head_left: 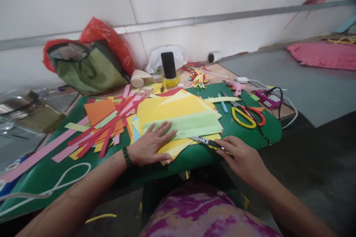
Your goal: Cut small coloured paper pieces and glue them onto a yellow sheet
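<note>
Beyond the left hand (151, 142), up against the wall, a green bag (89, 68) stands with its mouth gaping, and crumpled clear plastic (68, 52) shows inside it. A red plastic bag (107, 36) bulges up behind it. Far out to the left of the same hand is a see-through tub (41, 114) with a shiny metallic band; that corner is blurred, so its contents cannot be told. Straight ahead of both hands, past the papers, a white plastic bag (180, 55) slumps behind a dark phone (168, 64) propped upright on a yellow tape roll (171, 81); what the bag holds is hidden.

Under the left hand and reaching across in front of the right hand (240, 157) lies a pale green sheet (194, 122), long and narrow, flat and straight-edged. It rests on a loosely fanned stack of yellow sheets (155, 107), bright and paler ones mixed, with red and orange edges peeping out at the sides. The left hand is flat with fingers spread, pressing on the green sheet and the stack. The right hand is curled around the handle of a utility knife (208, 142), whose bare blade points left, its tip at the green sheet's near edge.
</note>
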The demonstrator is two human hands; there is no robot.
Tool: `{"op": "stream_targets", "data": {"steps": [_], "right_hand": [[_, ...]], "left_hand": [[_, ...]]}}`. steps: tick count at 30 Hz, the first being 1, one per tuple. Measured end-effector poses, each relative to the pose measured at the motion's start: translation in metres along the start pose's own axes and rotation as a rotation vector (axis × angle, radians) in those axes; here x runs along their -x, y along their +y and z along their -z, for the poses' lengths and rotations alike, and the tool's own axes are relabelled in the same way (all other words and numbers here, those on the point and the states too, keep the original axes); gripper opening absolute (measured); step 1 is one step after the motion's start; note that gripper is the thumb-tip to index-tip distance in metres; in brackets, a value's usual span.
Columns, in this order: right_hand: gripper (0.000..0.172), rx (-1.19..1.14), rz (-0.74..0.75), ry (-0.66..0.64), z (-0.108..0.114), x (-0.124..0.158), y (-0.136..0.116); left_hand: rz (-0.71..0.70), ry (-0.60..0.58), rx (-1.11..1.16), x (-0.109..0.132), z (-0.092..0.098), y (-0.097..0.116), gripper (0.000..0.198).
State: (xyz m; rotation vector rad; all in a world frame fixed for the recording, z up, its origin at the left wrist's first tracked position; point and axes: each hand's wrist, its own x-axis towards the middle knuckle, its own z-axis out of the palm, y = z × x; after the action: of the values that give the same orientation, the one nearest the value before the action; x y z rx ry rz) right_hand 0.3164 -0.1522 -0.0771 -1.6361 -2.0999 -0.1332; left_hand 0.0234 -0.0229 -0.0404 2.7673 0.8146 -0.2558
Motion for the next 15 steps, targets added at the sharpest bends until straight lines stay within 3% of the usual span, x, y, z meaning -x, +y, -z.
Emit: {"op": "stream_targets", "data": {"steps": [6,15], "right_hand": [[0.026,0.039,0.018,0.022,-0.003,-0.008,-0.006],[0.025,0.042,0.048,0.005,-0.008,-0.005,0.000]], "left_hand": [[0.014,0.006,0.019,-0.002,-0.011,0.004,0.086],[0.020,0.007,0.025,-0.008,-0.012,0.012,0.089]]}}
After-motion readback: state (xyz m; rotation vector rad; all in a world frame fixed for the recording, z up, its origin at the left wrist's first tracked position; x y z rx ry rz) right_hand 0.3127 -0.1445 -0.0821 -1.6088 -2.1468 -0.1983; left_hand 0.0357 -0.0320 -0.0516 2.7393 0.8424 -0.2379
